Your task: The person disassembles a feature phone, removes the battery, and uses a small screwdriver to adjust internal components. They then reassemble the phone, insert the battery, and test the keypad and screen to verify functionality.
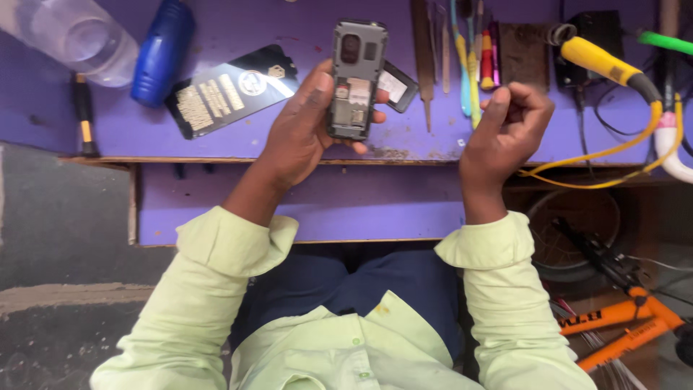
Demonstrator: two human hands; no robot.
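my left hand [299, 133] holds the small grey phone [355, 79] upright, its back cover off, above the purple table [289, 29]. my right hand [505, 133] is closed in a fist; i cannot tell if something is inside. a black card [224, 90] lies just left of the phone, hand tools [469, 54] to its right.

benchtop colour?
Purple bench, worn at the front edge; head view, behind the phone in the left hand.

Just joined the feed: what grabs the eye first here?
The left hand holds an opened grey phone upright over the purple bench, its back cover off. The right hand is a closed fist beside it. A yellow-handled tool with a trailing cable lies at far right.
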